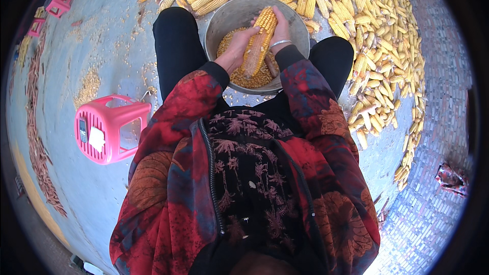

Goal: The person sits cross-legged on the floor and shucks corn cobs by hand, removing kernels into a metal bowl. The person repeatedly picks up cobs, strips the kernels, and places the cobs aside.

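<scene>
A partly shelled ear of yellow corn point(260, 40) is held tilted over a round metal pot point(218, 19). My left hand point(238, 47) grips it from the left side, with the thumb against its kernels. Around its upper right side wraps my right hand point(280, 26), a silver bangle at the wrist. Bare cob shows on the ear's lower face, while rows of kernels remain at its top and edges. Loose corn kernels point(252, 81) lie in the bottom of the pot, and a bare corncob point(271, 65) rests on them. The pot stands between my knees.
A large heap of corn ears point(366, 26) spreads ahead and to the right. On the left stands a pink plastic stool point(114, 152) bearing a keypad phone point(83, 130) and a white folded paper or cloth point(96, 139). Bare cobs point(38, 152) form a long row at far left.
</scene>
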{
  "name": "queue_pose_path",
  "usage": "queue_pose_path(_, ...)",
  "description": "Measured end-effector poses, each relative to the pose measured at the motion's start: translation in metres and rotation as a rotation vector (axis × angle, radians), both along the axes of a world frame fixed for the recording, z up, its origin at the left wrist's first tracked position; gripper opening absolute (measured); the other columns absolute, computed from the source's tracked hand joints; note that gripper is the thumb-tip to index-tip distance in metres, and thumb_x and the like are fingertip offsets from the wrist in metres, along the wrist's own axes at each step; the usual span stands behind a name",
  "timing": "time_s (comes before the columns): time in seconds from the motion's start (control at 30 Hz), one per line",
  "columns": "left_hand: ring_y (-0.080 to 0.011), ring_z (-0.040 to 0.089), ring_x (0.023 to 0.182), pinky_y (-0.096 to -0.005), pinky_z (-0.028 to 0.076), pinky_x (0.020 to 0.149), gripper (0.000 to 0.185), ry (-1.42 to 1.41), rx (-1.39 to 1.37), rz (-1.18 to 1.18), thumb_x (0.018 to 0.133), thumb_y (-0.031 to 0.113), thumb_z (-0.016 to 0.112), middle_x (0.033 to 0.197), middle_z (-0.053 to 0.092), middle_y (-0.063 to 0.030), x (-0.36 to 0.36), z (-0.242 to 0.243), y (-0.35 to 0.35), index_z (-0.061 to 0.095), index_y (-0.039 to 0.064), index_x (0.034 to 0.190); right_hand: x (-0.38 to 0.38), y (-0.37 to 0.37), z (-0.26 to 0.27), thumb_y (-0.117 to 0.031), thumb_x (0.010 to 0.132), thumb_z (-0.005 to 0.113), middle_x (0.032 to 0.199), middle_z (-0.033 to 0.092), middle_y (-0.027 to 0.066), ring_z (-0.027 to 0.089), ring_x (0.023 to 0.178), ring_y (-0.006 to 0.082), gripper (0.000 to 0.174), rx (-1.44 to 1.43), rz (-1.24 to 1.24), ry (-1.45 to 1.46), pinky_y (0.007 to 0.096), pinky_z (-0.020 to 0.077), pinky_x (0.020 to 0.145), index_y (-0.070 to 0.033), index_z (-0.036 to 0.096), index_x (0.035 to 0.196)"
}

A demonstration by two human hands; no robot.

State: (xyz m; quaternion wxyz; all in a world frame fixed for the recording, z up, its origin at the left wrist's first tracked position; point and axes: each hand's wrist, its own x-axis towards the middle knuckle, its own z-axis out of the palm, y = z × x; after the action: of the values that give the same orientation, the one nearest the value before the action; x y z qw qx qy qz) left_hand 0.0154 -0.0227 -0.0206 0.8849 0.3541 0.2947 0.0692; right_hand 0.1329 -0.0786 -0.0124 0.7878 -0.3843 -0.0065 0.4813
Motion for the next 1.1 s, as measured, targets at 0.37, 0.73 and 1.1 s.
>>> queue_pose_path(0.37,-0.0163,0.059,0.083,-0.0292,0.047,0.073,0.032,-0.046,0.082,0.001,0.082,0.021,0.06,0.095,0.06,-0.0082,-0.003,0.0,-0.005,0.055,-0.002,0.104,-0.002,-0.001,0.002,-0.042,0.084,0.049,0.072,0.059,0.0163,0.06,0.065,0.028,0.04,-0.006,-0.003,0.001,0.0387,0.0509,0.06,-0.003,0.05,0.089)
queue_pose_path(0.73,-0.0148,0.054,0.096,-0.0281,0.042,0.084,0.043,-0.124,0.004,0.069,0.089,0.03,0.05,0.11,0.055,-0.0046,-0.007,0.014,-0.01,0.046,0.005,0.123,-0.012,0.001,-0.002,-0.036,0.087,0.05,0.072,0.059,0.0083,0.059,0.064,0.0209,0.03,0.06,0.006,0.043,0.0322,0.0499,0.059,-0.007,0.056,0.084)
queue_pose_path(1.1,-0.016,0.057,0.079,-0.0298,0.046,0.071,0.033,-0.074,0.058,0.037,0.085,0.027,0.056,0.091,0.059,-0.0062,-0.003,-0.023,-0.006,0.056,-0.001,0.104,-0.01,-0.006,-0.006,-0.041,0.083,0.055,0.075,0.06,0.0121,0.061,0.067,0.0249,0.036,-0.036,-0.032,0.073,0.0356,0.0524,0.061,-0.006,0.055,0.091)
